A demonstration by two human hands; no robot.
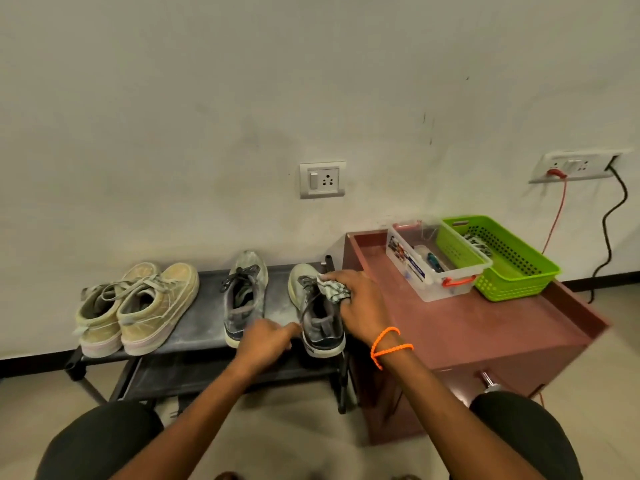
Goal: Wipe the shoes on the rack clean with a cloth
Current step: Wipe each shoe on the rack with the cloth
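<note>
The wiping step is judged to be in hand on the right grey shoe [320, 320], which stands at the right end of the rack [204, 289], heel towards the near edge. A crumpled checked cloth [334, 289] is held in the curled fingers of the right hand [356, 306] and pressed against the shoe's right side near the laces. The right wrist (ringed by an orange bracelet [388, 344]) is bent inward, the forearm reaching in from the near right. The left hand [265, 341] is laid at the shoe's heel, on its left side, fingers loosely curled and pointing right; whether the heel is gripped or merely steadied cannot be told.

Next, the cloth would probably need to be drawn along the upper while the shoe is kept from sliding. The left grey shoe [244, 299] just beside it and the beige pair [138, 306] at the rack's left end look dusty and are judged not yet done.
</note>
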